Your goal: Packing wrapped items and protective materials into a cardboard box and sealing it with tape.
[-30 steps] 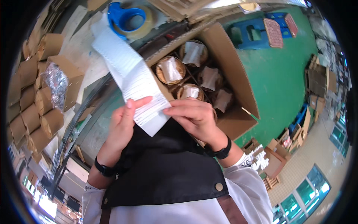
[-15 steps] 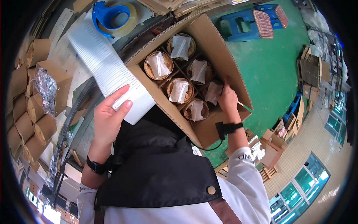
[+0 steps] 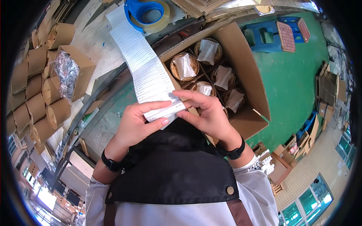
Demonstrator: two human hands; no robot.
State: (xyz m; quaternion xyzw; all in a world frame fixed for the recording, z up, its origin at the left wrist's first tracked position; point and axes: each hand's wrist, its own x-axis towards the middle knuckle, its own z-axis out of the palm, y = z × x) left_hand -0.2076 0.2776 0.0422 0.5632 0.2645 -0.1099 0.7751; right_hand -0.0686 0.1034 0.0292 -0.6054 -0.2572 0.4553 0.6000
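Both hands are at the near end of a long white label sheet (image 3: 149, 73), which trails back over the worktable. My left hand (image 3: 141, 122) pinches the sheet's end between thumb and fingers. From the other side, my right hand (image 3: 205, 113) closes thumb and fingers on the sheet's right edge. Just beyond the right hand is an open cardboard box (image 3: 249, 71) with dividers. Brown paper-wrapped cylinders (image 3: 184, 66) stand in its compartments, each visible top carrying a whitish packet (image 3: 208, 51). My right hand partly hides the nearest ones.
A blue tape dispenser (image 3: 141, 15) rests at the table's far end. Stacked brown paper cylinders (image 3: 37, 101) and a box holding a clear plastic bag (image 3: 67, 73) stand on the left. Blue stools (image 3: 264, 37) are on the green floor, with cartons (image 3: 283, 162) farther right.
My right hand has left the packet in the box and come back to the label sheet. My left hand has shifted right, and the whole view has swung.
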